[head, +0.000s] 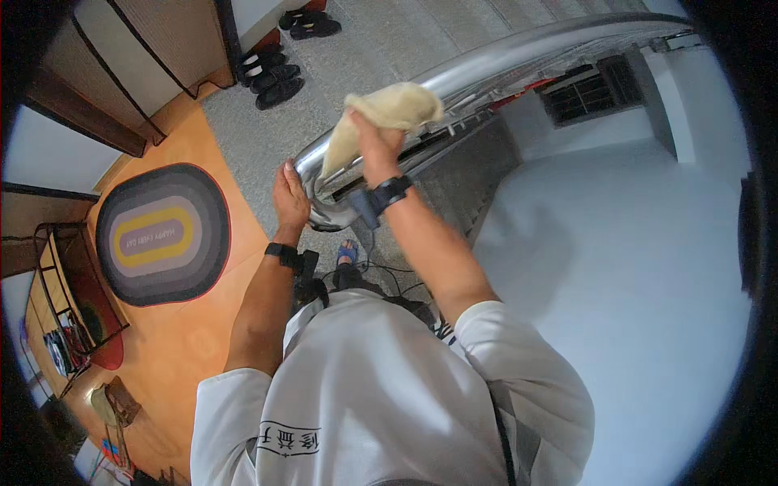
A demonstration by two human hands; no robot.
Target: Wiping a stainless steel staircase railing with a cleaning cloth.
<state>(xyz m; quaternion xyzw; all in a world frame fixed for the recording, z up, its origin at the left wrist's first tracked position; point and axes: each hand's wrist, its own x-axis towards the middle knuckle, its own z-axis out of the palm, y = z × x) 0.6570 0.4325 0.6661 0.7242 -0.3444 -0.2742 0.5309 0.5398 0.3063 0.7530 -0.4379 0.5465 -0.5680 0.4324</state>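
Observation:
A polished stainless-steel stair handrail (486, 64) runs from the upper right down to a curved end in front of me. My right hand (380, 143) holds a pale yellow cloth (395, 103) draped over the rail. Part of the cloth hangs down along the rail toward the bend. Against the outer side of the curved end rests my left hand (290, 197), its thumb on the metal. The left palm is hidden. Each wrist wears a black strap with a device.
Stairs (389, 30) rise beyond the rail, with black shoes (273, 82) along their left side. An oval mat (164, 234) lies on the orange floor, near a metal-framed rack (67, 304). Dark cables (395, 273) trail by my sandalled foot (347, 252). A white wall (620, 255) stands right.

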